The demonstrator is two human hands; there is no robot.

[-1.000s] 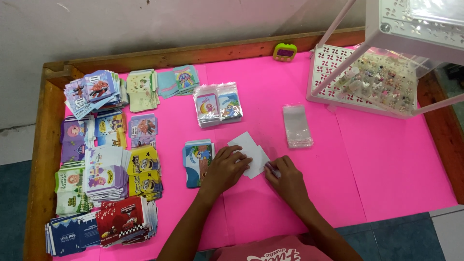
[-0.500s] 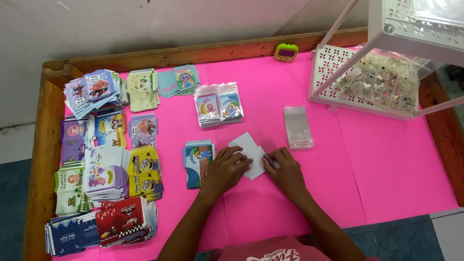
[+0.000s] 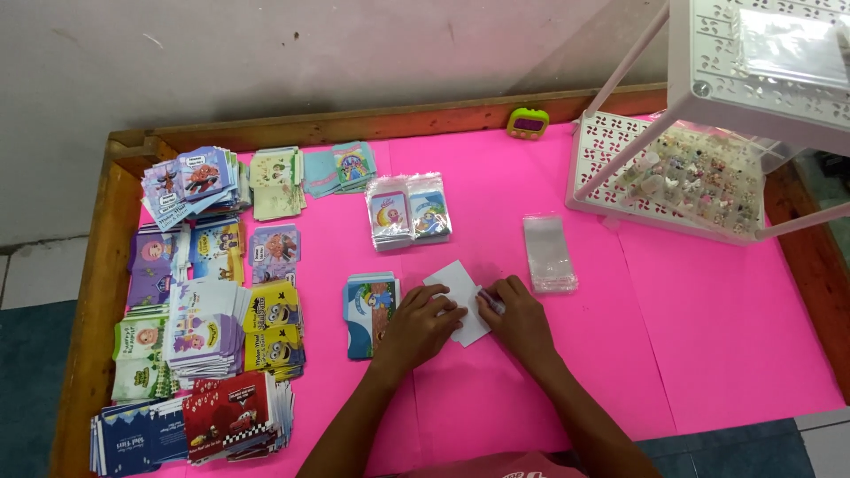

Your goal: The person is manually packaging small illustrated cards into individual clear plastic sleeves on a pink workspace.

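Here a flat white paper card (image 3: 458, 299) is pinned to the pink table cover (image 3: 708, 310) under the left hand (image 3: 416, 329), fingers spread, and pinched at its edge by the right hand (image 3: 516, 320). It is judged light, bendable, best held by the edges. A stack of blue cartoon-printed cards (image 3: 369, 303) lies just left; a pile of clear plastic sleeves (image 3: 549, 254) is seen up right.

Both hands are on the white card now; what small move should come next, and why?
Probably finish pressing the white card flat: the left hand pins it and the right hand works its right edge, while the clear sleeves lie untouched just beyond.
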